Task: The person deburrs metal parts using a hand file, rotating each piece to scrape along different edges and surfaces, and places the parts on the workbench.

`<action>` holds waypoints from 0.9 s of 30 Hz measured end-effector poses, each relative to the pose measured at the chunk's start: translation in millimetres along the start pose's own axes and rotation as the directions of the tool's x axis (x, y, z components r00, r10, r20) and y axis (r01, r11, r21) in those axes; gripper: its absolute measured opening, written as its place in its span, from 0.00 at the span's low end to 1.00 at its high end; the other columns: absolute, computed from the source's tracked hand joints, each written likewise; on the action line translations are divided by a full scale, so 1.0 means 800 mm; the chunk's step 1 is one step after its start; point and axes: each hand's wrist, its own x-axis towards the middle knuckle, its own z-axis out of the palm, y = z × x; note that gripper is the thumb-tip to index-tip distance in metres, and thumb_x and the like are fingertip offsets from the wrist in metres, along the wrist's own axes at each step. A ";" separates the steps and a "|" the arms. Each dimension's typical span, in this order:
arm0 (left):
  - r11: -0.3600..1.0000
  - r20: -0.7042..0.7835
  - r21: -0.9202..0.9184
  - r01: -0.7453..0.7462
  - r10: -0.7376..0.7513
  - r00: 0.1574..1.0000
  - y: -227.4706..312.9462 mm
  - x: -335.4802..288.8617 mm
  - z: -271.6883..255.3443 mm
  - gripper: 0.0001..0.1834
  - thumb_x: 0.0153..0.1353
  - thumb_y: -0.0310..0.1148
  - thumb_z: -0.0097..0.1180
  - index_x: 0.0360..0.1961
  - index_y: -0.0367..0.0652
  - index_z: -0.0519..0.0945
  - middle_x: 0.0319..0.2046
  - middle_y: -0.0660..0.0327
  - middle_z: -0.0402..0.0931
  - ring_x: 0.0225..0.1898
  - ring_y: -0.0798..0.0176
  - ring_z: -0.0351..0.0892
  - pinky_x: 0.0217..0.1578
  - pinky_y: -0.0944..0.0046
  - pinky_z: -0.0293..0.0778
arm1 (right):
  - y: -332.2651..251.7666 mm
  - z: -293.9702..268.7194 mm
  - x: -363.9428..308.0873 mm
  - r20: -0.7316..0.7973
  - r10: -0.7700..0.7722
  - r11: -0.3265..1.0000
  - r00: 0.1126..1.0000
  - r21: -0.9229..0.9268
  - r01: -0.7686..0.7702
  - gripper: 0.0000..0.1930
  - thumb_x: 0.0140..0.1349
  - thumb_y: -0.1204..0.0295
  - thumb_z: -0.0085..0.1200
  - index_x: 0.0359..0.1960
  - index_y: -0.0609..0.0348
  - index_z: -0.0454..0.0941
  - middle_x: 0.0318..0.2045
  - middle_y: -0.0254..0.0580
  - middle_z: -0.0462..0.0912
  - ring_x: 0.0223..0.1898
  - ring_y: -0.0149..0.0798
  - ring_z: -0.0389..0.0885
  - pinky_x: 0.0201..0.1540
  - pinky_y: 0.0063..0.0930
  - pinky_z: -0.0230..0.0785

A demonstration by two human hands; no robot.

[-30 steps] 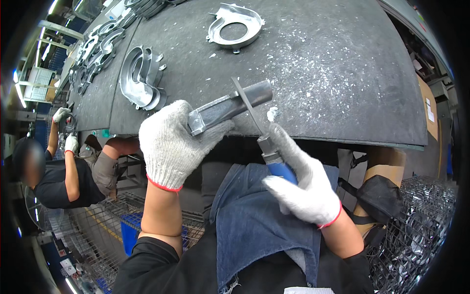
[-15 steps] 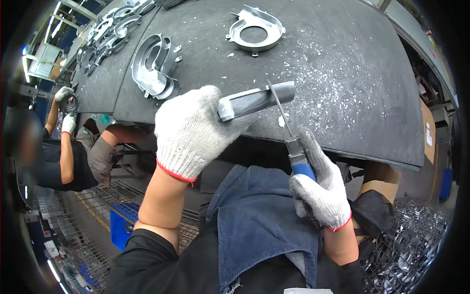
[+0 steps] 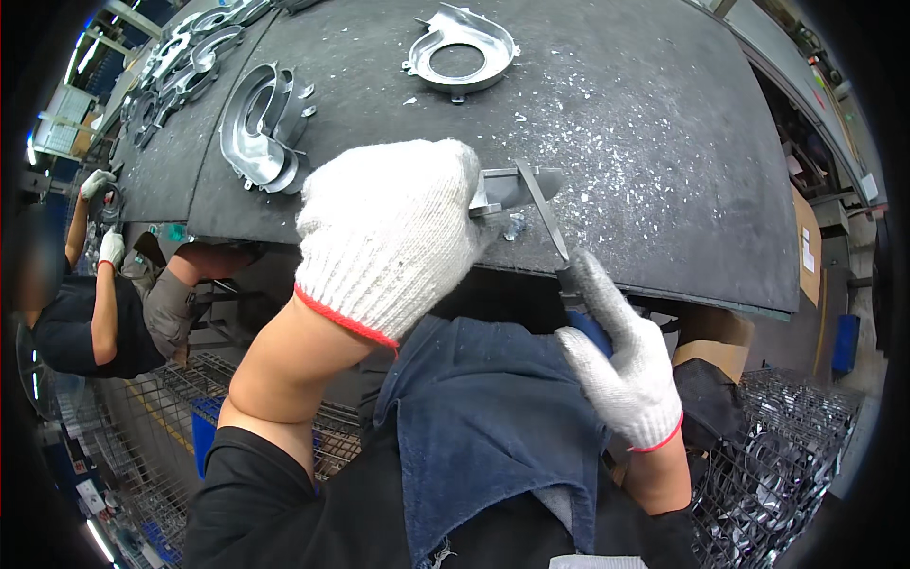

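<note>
Above dark tabletop (image 3: 360, 85), left fingers (image 3: 458, 163) clasp a metal part (image 3: 507, 190), long axis rightward; right fingers (image 3: 608, 296), a blade (image 3: 545, 212) slanting forward-left.

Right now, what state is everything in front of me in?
Left hand: gloved, closed on metal piece
Right hand: gloved, gripping tool
Metal piece: partly hidden by left hand
Tool: crossing in front of metal piece, contact unclear
Round part: lying, hole showing
Curved part: lying, hollow showing
Table: strewn with pale flakes
</note>
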 end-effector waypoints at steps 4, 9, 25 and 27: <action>1.000 0.027 -0.009 -0.009 0.009 1.000 0.011 0.005 -0.001 0.19 0.55 0.48 0.79 0.33 0.45 0.87 0.28 0.53 0.88 0.32 0.46 0.91 0.36 0.49 0.85 | 0.003 0.018 -0.008 -0.157 -0.105 0.896 0.982 -0.443 0.025 0.33 0.71 0.69 0.68 0.79 0.43 0.75 0.43 0.53 0.90 0.42 0.52 0.93 0.48 0.41 0.86; 1.000 0.019 0.016 -0.008 0.007 1.000 0.018 0.006 0.005 0.17 0.56 0.46 0.78 0.33 0.45 0.87 0.28 0.53 0.88 0.32 0.46 0.91 0.35 0.48 0.85 | 0.012 0.034 -0.003 -0.247 -0.112 0.884 0.962 -0.467 -0.018 0.33 0.71 0.68 0.69 0.78 0.39 0.76 0.33 0.51 0.86 0.33 0.54 0.90 0.40 0.45 0.85; 0.996 -0.031 0.033 -0.085 0.086 0.996 0.027 0.013 0.014 0.20 0.60 0.50 0.75 0.34 0.43 0.87 0.28 0.52 0.87 0.32 0.44 0.91 0.34 0.48 0.85 | 0.043 0.051 0.011 -0.307 -0.215 0.904 0.927 -0.421 0.070 0.36 0.73 0.67 0.65 0.82 0.30 0.70 0.29 0.55 0.83 0.21 0.54 0.84 0.29 0.45 0.81; 0.990 -0.057 0.060 -0.124 0.128 0.990 0.030 0.011 0.022 0.15 0.60 0.44 0.71 0.34 0.44 0.85 0.28 0.53 0.85 0.33 0.45 0.89 0.34 0.46 0.82 | 0.035 0.056 0.010 -0.314 -0.203 0.824 0.927 -0.566 -0.012 0.35 0.73 0.65 0.65 0.81 0.29 0.71 0.29 0.53 0.83 0.22 0.54 0.85 0.29 0.46 0.81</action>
